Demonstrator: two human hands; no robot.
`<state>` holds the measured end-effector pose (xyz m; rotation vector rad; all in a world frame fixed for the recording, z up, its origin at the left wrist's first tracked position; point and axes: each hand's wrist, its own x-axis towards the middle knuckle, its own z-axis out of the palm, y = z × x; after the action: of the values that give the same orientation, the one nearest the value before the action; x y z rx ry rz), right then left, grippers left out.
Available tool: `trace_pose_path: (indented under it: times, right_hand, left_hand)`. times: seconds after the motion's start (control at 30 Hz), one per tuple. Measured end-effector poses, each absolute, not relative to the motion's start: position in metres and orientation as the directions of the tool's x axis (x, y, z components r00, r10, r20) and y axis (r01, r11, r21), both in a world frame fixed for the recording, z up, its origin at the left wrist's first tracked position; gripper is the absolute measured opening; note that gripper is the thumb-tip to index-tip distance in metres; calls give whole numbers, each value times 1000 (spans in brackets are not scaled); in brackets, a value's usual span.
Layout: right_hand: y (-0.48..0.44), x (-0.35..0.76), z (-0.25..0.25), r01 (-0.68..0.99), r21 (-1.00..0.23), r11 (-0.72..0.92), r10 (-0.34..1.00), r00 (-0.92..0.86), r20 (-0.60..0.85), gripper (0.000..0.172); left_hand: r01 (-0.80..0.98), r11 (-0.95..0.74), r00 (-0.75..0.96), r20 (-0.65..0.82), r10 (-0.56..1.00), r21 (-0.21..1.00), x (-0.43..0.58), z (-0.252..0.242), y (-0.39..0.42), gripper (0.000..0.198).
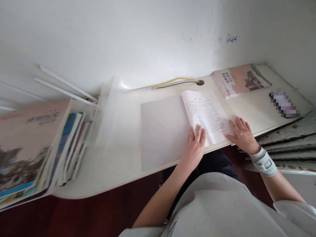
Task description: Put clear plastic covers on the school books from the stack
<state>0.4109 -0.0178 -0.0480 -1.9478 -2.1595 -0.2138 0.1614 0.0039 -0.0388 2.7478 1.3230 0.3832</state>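
An open book point(208, 115) lies on the white desk point(118, 151), a printed page showing on its right side and a plain pale grey sheet on its left. My left hand point(196, 144) rests flat on the lower left of the printed page, fingers stretched out. At the book's lower right edge, my right hand point(243, 135) lies with its fingers spread, the fingertips touching the page edge. A grey wrist wrap point(264, 162) is around my right wrist. Neither hand is closed around anything.
A pink-covered textbook point(243, 80) lies at the back right, with a blurred phone point(284, 104) nearer the right edge. Books point(32, 141) stand upright at the left by a white rack point(66, 87). A yellow cable point(177, 79) runs into a desk hole point(200, 82). Patterned fabric point(288, 141) is at right.
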Motion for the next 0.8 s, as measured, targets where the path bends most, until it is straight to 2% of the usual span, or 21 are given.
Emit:
trace_pose_path:
  times: [0.1, 0.27, 0.37, 0.47, 0.53, 0.6, 0.7, 0.8]
  right_hand:
    - [-20, 398, -39, 984, -47, 174, 938, -151, 313, 56]
    - [-19, 367, -25, 836, -14, 548, 798, -518, 307, 57]
    - [-15, 356, -26, 760, 8, 649, 715, -613, 336, 48]
    - [-11, 349, -30, 715, 16, 699, 658, -651, 379, 42]
    - [-10, 345, -30, 689, 5, 725, 633, -670, 388, 44]
    - [-10, 341, -26, 663, -22, 748, 621, -688, 376, 46]
    - [-10, 338, -17, 623, -71, 779, 606, -718, 344, 49]
    - [-6, 340, -14, 630, -66, 774, 612, -716, 335, 47]
  left_hand:
    - [750, -629, 597, 201, 777, 206, 161, -39, 5, 55]
    - [727, -594, 560, 203, 803, 345, 150, -35, 1, 65]
    - [745, -565, 536, 184, 824, 354, 127, -32, -1, 75]
    - [850, -387, 327, 220, 919, 357, 86, -30, 2, 69]
    - [894, -179, 88, 231, 969, 412, 57, -31, 6, 64]
    - [871, -28, -69, 178, 982, 490, 32, -33, 9, 63]
    - [819, 39, -124, 109, 986, 572, 14, -39, 12, 62]
    - [803, 38, -140, 126, 982, 594, 13, -44, 12, 62]
